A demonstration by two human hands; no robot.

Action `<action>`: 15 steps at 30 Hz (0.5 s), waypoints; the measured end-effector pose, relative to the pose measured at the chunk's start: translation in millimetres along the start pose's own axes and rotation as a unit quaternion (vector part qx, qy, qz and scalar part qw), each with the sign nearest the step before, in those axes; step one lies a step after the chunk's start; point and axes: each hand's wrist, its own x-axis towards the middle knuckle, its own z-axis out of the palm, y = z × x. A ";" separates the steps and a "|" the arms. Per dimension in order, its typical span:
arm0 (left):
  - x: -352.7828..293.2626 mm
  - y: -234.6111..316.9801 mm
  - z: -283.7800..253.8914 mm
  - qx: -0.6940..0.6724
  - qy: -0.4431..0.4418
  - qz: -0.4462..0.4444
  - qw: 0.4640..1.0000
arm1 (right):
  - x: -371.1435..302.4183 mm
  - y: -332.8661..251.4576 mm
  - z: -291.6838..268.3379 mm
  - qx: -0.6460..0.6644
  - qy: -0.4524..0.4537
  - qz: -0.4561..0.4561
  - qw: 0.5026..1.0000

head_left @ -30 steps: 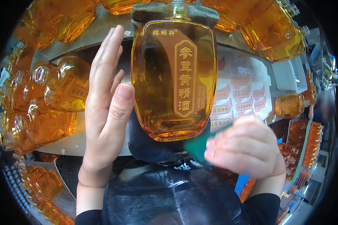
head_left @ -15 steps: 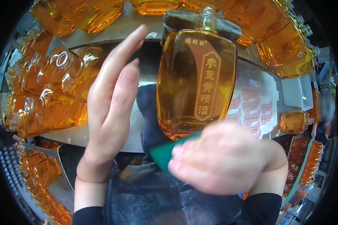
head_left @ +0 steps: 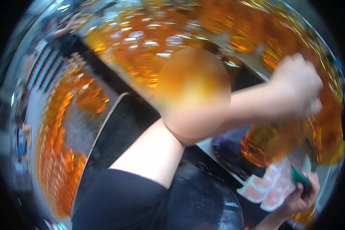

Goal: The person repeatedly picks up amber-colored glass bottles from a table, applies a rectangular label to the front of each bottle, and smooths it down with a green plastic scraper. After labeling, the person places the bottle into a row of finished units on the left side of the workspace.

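My left arm reaches across the view, bent at the elbow. At its end my left hand [head_left: 295,86] has its fingers curled in, blurred by motion, over the bottles at the right. Whether anything is in it is hidden. At the lower right my right hand [head_left: 304,193] is closed on a green scraper [head_left: 301,178], beside a sheet of pink and white labels [head_left: 270,184]. Between the two hands lies a glass bottle of amber liquid [head_left: 262,145], partly covered by my left forearm.
Rows of blurred amber bottles [head_left: 142,50] fill the far side of the table. More bottles [head_left: 59,153] stand at the left, beyond a dark curved edge [head_left: 107,130]. Another person's arm [head_left: 71,25] shows at the upper left.
The view has swung and tilted. My left hand, flat and stretched out before, has crossed to the right with curled fingers. My right hand, still with the scraper, is now at the lower right.
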 end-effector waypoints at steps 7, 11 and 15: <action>-175.5 29.8 -139.8 -0.105 0.147 -0.082 0.980 | 3.3 57.0 15.6 0.049 0.141 0.056 0.987; -256.2 60.9 -225.7 -0.008 0.310 -0.214 0.926 | 25.5 65.5 30.3 0.055 0.089 0.084 0.991; -326.8 72.0 -285.3 0.226 0.325 -0.365 0.842 | 42.9 71.0 55.3 0.083 0.068 0.094 0.990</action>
